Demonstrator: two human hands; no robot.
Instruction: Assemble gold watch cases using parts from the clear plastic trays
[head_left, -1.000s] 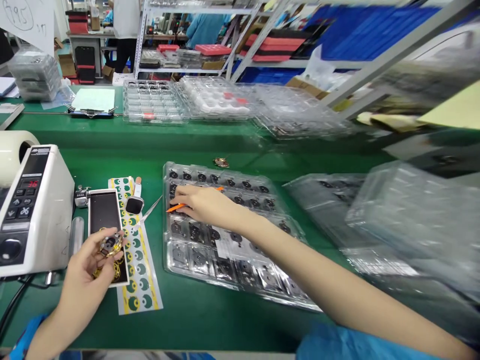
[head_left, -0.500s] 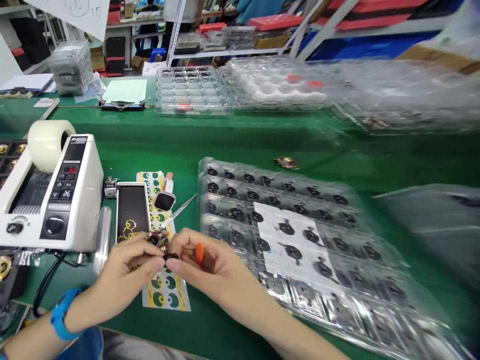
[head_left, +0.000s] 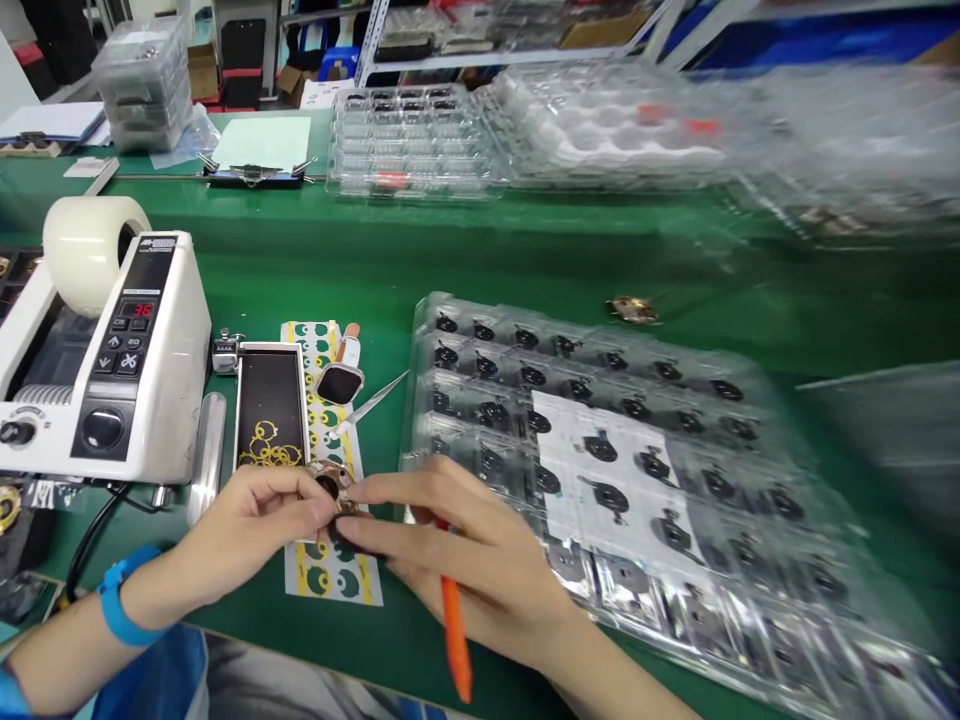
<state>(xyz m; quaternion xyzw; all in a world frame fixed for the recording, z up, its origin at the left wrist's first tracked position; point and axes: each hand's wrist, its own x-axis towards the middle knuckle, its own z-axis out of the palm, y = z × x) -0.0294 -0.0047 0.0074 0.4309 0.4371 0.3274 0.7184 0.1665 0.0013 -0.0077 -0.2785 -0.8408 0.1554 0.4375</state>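
My left hand (head_left: 274,520), a blue band at its wrist, pinches a small round gold-and-dark part (head_left: 335,480), too small to make out in detail. From the other side my right hand (head_left: 472,550) touches it, thumb and forefinger on its edge. An orange stick-like tool (head_left: 456,640) is tucked in the right hand's fingers, one end pointing down toward me; its other end is hidden. Beneath the hands lies a sheet of yellow-and-white ring stickers (head_left: 304,575). A smartwatch (head_left: 340,382) and pointed tweezers (head_left: 375,401) rest near its upper end.
At left stands a white tape dispenser (head_left: 161,400), beside a shallow box (head_left: 270,395) holding yellow rings. A clear tray (head_left: 637,380) of black round parts spreads out at right. A loose gold part (head_left: 632,309) lies behind it. Clear trays (head_left: 412,150) line the raised back shelf.
My right fingers have straightened against the part, and the orange tool has swung so its end points down toward me. The head view has tilted down slightly.
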